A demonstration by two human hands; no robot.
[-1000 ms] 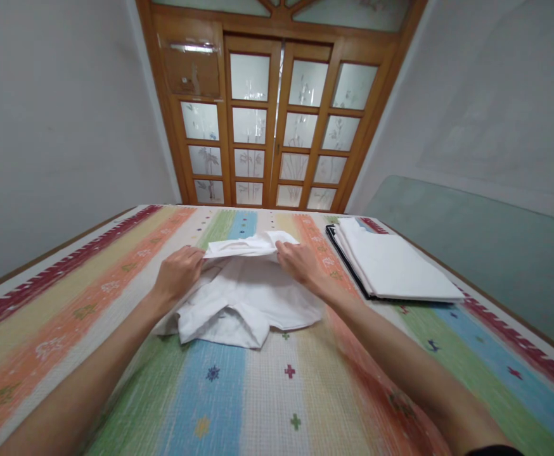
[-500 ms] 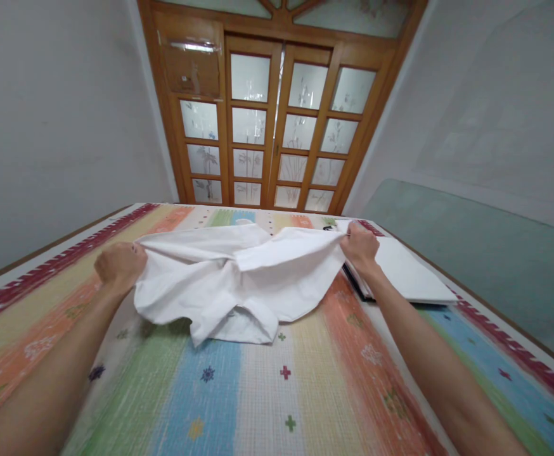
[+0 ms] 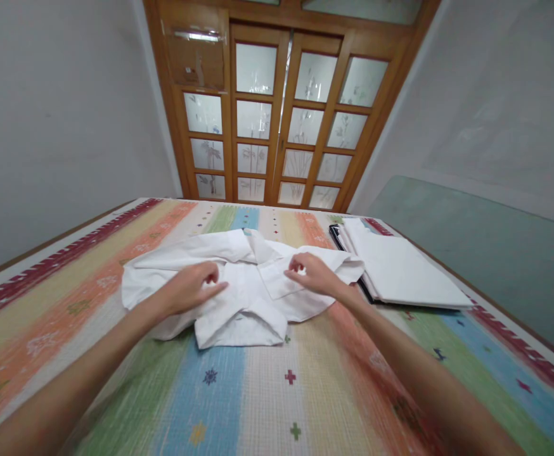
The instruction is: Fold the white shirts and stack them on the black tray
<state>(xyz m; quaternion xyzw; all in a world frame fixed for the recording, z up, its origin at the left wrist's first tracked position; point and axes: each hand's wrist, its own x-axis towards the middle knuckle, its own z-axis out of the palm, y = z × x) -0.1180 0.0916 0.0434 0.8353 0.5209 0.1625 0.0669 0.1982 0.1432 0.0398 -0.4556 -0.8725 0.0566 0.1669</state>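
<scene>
A white collared shirt (image 3: 239, 285) lies spread on the patterned cloth, its collar towards me and its sides spread left and right. Over its left half is my left hand (image 3: 190, 288), fingers curled, with the thumb held apart. My right hand (image 3: 312, 272) hovers at the right half of the shirt, its bent fingers and thumb leaving a gap. No fabric shows gripped in either hand. Some creases and overlapping folds run through the middle of the shirt.
A stack of folded white and dark cloth (image 3: 405, 269) lies on the right side of the table. Striped, colourful cloth (image 3: 258, 411) covers the table. Beyond it stand wooden doors with glass panes (image 3: 258, 120); a pale green board (image 3: 476, 234) rises along the right edge.
Both hands have let go of the shirt's outer sides and moved inward over it. The shirt, stretched between them before, now lies down on the table.
</scene>
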